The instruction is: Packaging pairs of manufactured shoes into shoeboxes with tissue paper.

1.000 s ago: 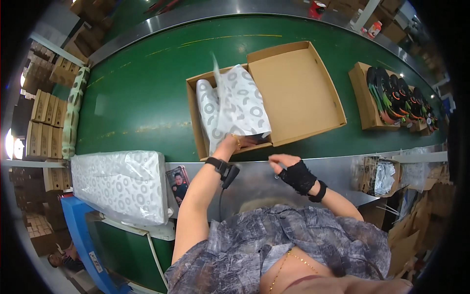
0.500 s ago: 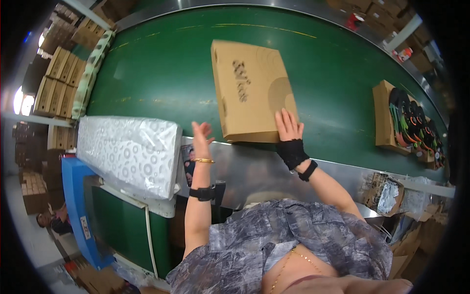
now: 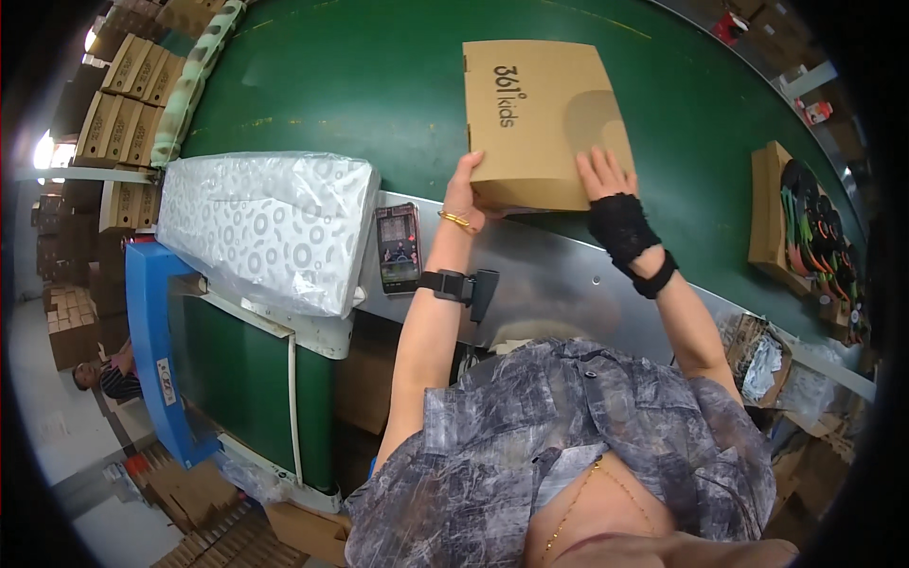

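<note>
A closed brown cardboard shoebox [image 3: 540, 114] lies on the green conveyor belt [image 3: 360, 85] straight ahead of me. My left hand [image 3: 466, 194] grips its near left corner, thumb under the edge. My right hand [image 3: 606, 185], in a black fingerless glove, rests flat on the lid's near right part. A bracelet and a black wrist strap sit on my left forearm.
A stack of white patterned wrapping paper in plastic [image 3: 260, 227] lies to my left on a blue stand. A phone [image 3: 399, 248] rests on the metal ledge [image 3: 549, 284]. An open box of shoes [image 3: 805, 237] sits at right. Cardboard box stacks [image 3: 114, 104] line the far left.
The open box with paper-wrapped contents got its lid closed. My left hand then moved from the metal ledge onto the box's near left corner; the box sits slightly further away.
</note>
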{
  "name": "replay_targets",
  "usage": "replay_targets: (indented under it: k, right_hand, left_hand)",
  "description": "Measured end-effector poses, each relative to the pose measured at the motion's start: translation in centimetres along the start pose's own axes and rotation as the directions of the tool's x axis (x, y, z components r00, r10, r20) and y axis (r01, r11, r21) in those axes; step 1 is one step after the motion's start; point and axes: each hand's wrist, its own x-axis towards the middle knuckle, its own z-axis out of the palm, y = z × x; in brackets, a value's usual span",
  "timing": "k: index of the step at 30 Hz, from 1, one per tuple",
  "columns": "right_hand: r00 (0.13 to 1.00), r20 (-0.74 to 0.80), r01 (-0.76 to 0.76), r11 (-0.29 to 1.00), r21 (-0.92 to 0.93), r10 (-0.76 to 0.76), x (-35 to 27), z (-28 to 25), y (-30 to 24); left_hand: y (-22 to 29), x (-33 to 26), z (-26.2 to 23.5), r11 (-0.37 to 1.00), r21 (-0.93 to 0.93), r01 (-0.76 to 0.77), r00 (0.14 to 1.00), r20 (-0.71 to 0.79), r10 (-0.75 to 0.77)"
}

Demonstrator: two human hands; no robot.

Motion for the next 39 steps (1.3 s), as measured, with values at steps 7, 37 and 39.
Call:
replay_targets:
  k: [7,37,39]
  right_hand:
    - [0.997,-0.063,0.037,0.993,-0.116,-0.045,-11.6,-0.7,0.7]
    - [0.953,-0.178,0.253,0.967,0.028,-0.244,-16.9,-9.8,-4.3]
    - [0.941,-0.299,0.199,0.974,0.105,-0.16,-16.3,-9.0,-4.5]
  left_hand:
    - [-7.5,-4.6,1.5,0.993,0.057,-0.103,0.994,-0.033,0.105]
    - [-10.4,-16.4,-5.8,0.979,0.019,-0.205,0.972,0.118,0.202]
    - [-9.0,-19.1,-10.0,0.89,-0.14,-0.434,0.868,0.2,0.455]
